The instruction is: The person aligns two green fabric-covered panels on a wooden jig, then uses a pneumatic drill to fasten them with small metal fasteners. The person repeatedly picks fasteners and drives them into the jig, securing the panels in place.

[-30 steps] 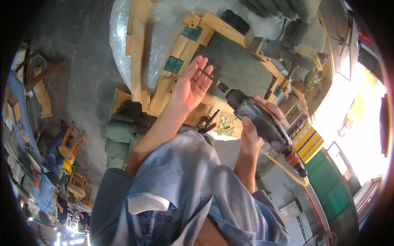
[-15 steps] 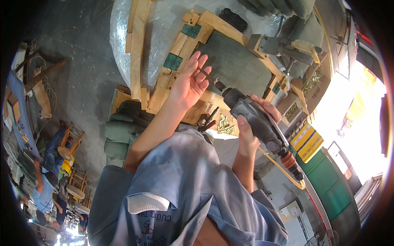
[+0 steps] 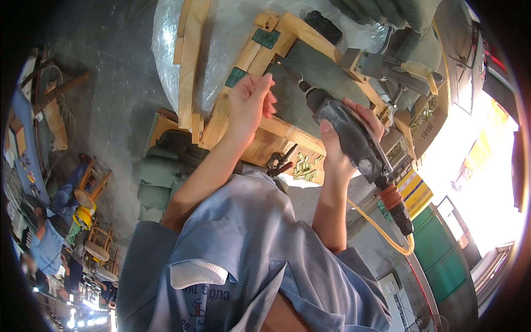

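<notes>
My right hand (image 3: pixel 354 124) is wrapped round a dark air-powered hand tool (image 3: pixel 345 130) with a narrow nose, a reddish-brown collar and a yellow hose at its rear. Its nose points up and left over a dark grey panel (image 3: pixel 315 69) set in a pale wooden frame (image 3: pixel 296 27). A little left of the nose, my left hand (image 3: pixel 251 102) is raised over the frame's near left part. Its fingers are curled in toward the thumb and slightly blurred; anything between them is hidden.
Small brass-coloured metal pieces (image 3: pixel 304 167) lie beside dark-handled pliers (image 3: pixel 279 161) near my waist. A second air tool (image 3: pixel 381 63) rests at the frame's right. Dark green cushions (image 3: pixel 160 177) are at my left, and a black object (image 3: pixel 323 27) lies beyond. People sit working far left.
My left hand has gone from spread fingers to curled ones. The air tool has shifted slightly up and right in my right hand.
</notes>
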Available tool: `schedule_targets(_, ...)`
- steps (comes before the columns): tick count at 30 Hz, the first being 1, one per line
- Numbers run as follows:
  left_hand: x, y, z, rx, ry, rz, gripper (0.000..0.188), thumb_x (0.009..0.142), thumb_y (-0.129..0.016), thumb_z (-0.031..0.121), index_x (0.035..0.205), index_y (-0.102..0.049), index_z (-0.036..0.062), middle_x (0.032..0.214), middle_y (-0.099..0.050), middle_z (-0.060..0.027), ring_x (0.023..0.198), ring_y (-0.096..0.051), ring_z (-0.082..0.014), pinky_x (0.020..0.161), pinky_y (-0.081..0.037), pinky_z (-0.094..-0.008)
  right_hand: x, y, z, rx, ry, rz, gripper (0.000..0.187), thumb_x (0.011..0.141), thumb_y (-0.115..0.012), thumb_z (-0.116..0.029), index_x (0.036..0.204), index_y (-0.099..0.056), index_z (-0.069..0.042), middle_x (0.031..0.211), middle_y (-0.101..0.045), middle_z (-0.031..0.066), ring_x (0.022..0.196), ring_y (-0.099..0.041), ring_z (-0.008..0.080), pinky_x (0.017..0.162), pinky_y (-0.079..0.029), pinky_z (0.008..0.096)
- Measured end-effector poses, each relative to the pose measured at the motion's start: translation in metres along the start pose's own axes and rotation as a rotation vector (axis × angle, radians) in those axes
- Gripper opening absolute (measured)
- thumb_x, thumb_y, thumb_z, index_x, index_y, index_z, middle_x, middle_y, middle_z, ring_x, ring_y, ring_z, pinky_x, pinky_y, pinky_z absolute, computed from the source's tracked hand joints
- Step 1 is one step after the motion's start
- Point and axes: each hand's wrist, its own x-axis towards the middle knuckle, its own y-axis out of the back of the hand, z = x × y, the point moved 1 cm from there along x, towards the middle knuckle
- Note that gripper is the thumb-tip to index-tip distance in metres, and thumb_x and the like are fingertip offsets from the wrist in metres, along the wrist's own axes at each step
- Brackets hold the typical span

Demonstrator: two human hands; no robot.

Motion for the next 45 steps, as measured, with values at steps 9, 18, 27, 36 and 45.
schedule_targets(9,0.063,0.031,0.021,1.281,-0.650,0.250,0.047,0.097,-0.076,0.044,0.075,-0.055,0.0071,0.062,-0.058,-0.0073,0.059,-0.060,-0.0326,0.056,-0.047,-0.0442,0.019,-0.022,0.003,-0.088,-0.067,-0.088,0.062,0.075,-0.090,-0.013,0.127,-0.058,-0.001,0.119,-0.067,0.0130,0.105,-0.069,0.0217,0.095,-0.056,0.0346)
schedule_targets(18,0.064,0.032,0.021,1.219,-0.684,0.188,0.060,0.083,-0.084,0.058,0.073,-0.054,0.0082,0.062,-0.055,-0.0083,0.058,-0.059,-0.0307,0.056,-0.046,-0.0428,0.019,-0.027,0.002,-0.050,-0.113,-0.069,0.061,0.074,-0.089,-0.011,0.126,-0.060,-0.001,0.116,-0.067,0.0119,0.104,-0.069,0.0209,0.095,-0.055,0.0342)
schedule_targets(27,0.068,0.034,0.008,1.165,-0.783,0.280,0.058,0.080,-0.086,0.057,0.071,-0.053,0.0094,0.060,-0.053,-0.0049,0.054,-0.055,-0.0277,0.053,-0.043,-0.0404,0.043,-0.039,-0.012,-0.151,0.024,-0.224,0.056,0.073,-0.089,-0.010,0.123,-0.063,-0.002,0.111,-0.068,0.0104,0.100,-0.069,0.0195,0.090,-0.056,0.0322)
schedule_targets(36,0.067,0.034,0.010,1.160,-0.699,0.238,0.059,0.079,-0.086,0.057,0.070,-0.052,0.0099,0.059,-0.052,-0.0042,0.054,-0.052,-0.0265,0.051,-0.040,-0.0406,0.105,-0.076,-0.029,-0.184,0.255,-0.503,0.039,0.075,-0.089,-0.002,0.111,-0.074,-0.003,0.102,-0.076,0.0031,0.089,-0.072,0.0136,0.082,-0.057,0.0294)
schedule_targets(45,0.066,0.038,0.002,1.160,-0.764,0.272,0.060,0.080,-0.085,0.058,0.069,-0.050,0.0097,0.059,-0.051,-0.0052,0.054,-0.051,-0.0277,0.051,-0.040,-0.0412,0.112,-0.080,-0.019,-0.200,0.117,-0.613,0.031,0.075,-0.089,-0.004,0.103,-0.076,-0.003,0.096,-0.077,0.0035,0.088,-0.072,0.0139,0.079,-0.058,0.0303)
